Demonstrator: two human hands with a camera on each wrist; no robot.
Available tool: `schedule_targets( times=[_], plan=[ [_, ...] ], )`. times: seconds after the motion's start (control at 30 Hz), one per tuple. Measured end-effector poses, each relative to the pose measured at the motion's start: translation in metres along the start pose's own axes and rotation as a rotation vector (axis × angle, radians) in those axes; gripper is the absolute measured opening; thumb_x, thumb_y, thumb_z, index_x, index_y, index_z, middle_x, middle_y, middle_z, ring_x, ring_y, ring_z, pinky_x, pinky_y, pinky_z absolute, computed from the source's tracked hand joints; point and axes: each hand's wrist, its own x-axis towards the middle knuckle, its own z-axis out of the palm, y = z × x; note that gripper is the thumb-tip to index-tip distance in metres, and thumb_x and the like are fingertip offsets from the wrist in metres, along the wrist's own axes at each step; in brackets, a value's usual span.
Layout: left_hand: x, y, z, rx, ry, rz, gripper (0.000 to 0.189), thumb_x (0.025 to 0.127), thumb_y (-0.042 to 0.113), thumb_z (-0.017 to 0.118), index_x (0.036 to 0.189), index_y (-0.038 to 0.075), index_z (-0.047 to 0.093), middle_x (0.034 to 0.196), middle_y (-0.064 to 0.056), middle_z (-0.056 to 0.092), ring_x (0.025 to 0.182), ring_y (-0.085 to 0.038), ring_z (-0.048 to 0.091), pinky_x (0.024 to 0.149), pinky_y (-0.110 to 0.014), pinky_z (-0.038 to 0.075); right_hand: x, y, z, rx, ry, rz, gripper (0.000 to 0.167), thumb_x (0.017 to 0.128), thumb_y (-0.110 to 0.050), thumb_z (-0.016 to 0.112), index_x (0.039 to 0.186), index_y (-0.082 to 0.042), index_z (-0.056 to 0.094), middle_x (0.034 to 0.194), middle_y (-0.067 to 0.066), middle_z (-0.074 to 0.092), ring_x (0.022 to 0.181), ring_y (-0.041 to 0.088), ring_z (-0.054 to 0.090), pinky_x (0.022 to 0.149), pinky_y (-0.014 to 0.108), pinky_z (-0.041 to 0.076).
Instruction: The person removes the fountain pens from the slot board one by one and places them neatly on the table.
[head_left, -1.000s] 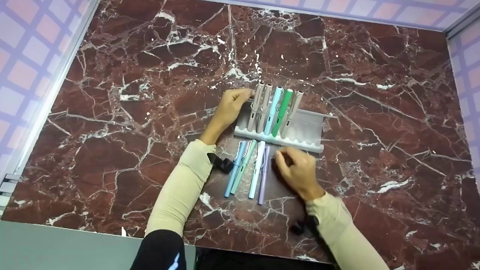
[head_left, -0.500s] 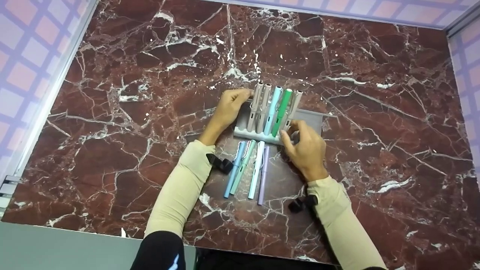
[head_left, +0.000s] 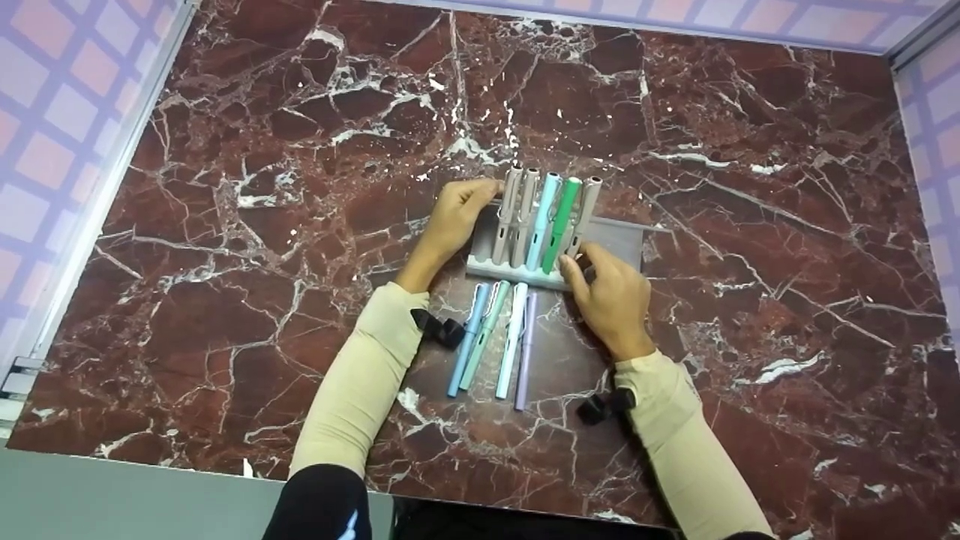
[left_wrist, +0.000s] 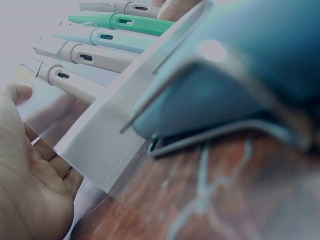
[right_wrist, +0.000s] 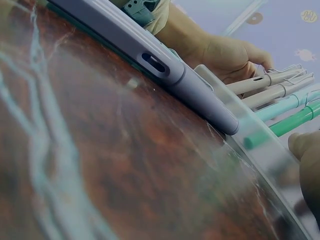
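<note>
A translucent pen rack with a scalloped front lip holds several capped fountain pens, leaning side by side: two taupe pens, a light-blue pen, a green pen and another taupe pen at the right. My left hand grips the rack's left edge, its thumb near the first taupe pen and other fingers behind the panel. At the front lip my right hand pinches the low end of the rightmost taupe pen; that end is hidden by the fingers.
In front of the rack lie a blue pen, a sage-green pen, a pale-blue pen and a purple pen. The red-brown marbled table meets patterned walls at the back and sides.
My right hand has moved up and slightly right, from beside the loose pens to the low end of the rightmost taupe pen. My left hand has stayed at the rack's edge.
</note>
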Motion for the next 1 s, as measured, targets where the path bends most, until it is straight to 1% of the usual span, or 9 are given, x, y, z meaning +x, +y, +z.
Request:
schedule_targets(
  times=[0.13, 0.23, 0.33, 0.43, 0.63, 0.83, 1.0],
  plan=[
    [-0.001, 0.000, 0.000, -0.001, 0.003, -0.003, 0.028, 0.101, 0.005, 0.048, 0.104, -0.013, 0.070, 0.108, -0.026, 0.072, 0.103, -0.028, 0.069, 0.100, -0.033, 0.051, 0.000, 0.000, 0.000, -0.004, -0.004, 0.004, 0.028, 0.092, -0.035, 0.069, 0.088, -0.008, 0.066, 0.066, 0.008, 0.065, 0.052, 0.028, 0.058, 0.043, 0.040, 0.041],
    [0.000, 0.001, 0.000, 0.008, 0.008, 0.013, 0.029, 0.100, 0.007, 0.048, 0.102, -0.013, 0.070, 0.106, -0.025, 0.073, 0.098, -0.021, 0.070, 0.098, -0.033, 0.053, 0.000, 0.000, 0.000, -0.003, -0.005, 0.008, 0.029, 0.093, -0.036, 0.069, 0.087, -0.008, 0.066, 0.066, 0.008, 0.065, 0.052, 0.028, 0.057, 0.043, 0.039, 0.040],
    [0.000, 0.002, -0.001, 0.015, 0.008, 0.023, 0.030, 0.100, 0.007, 0.048, 0.101, -0.013, 0.070, 0.105, -0.026, 0.073, 0.097, -0.020, 0.070, 0.097, -0.034, 0.053, 0.001, 0.000, 0.000, -0.001, -0.012, 0.015, 0.029, 0.093, -0.036, 0.069, 0.088, -0.008, 0.067, 0.067, 0.008, 0.065, 0.052, 0.028, 0.058, 0.043, 0.040, 0.041],
    [0.000, 0.002, -0.001, 0.016, 0.008, 0.018, 0.029, 0.100, 0.006, 0.048, 0.102, -0.013, 0.070, 0.105, -0.026, 0.072, 0.098, -0.022, 0.070, 0.098, -0.034, 0.053, 0.000, 0.001, 0.000, 0.003, -0.007, 0.018, 0.027, 0.093, -0.035, 0.069, 0.089, -0.008, 0.067, 0.069, 0.008, 0.067, 0.054, 0.028, 0.059, 0.045, 0.040, 0.042],
    [0.000, 0.002, -0.001, -0.017, -0.002, 0.008, 0.029, 0.100, 0.003, 0.046, 0.101, -0.014, 0.070, 0.105, -0.027, 0.072, 0.099, -0.021, 0.069, 0.099, -0.034, 0.052, -0.002, 0.001, 0.001, 0.006, 0.052, -0.003, 0.026, 0.094, -0.032, 0.068, 0.088, -0.007, 0.065, 0.070, 0.008, 0.066, 0.057, 0.030, 0.060, 0.047, 0.045, 0.044],
    [-0.001, 0.002, -0.001, -0.010, 0.002, -0.015, 0.028, 0.100, 0.003, 0.048, 0.101, -0.013, 0.070, 0.108, -0.026, 0.072, 0.104, -0.027, 0.069, 0.101, -0.033, 0.051, -0.007, 0.005, -0.002, 0.006, 0.094, -0.036, 0.024, 0.095, -0.027, 0.067, 0.090, -0.004, 0.064, 0.077, 0.012, 0.067, 0.064, 0.035, 0.062, 0.058, 0.047, 0.047],
    [-0.001, 0.001, 0.000, -0.001, 0.003, -0.009, 0.028, 0.101, 0.004, 0.047, 0.099, -0.014, 0.070, 0.108, -0.026, 0.072, 0.103, -0.028, 0.069, 0.100, -0.033, 0.051, -0.009, 0.012, -0.005, 0.012, 0.100, -0.047, 0.024, 0.096, -0.025, 0.066, 0.091, -0.002, 0.065, 0.082, 0.015, 0.070, 0.072, 0.036, 0.064, 0.064, 0.047, 0.047]
  ],
)
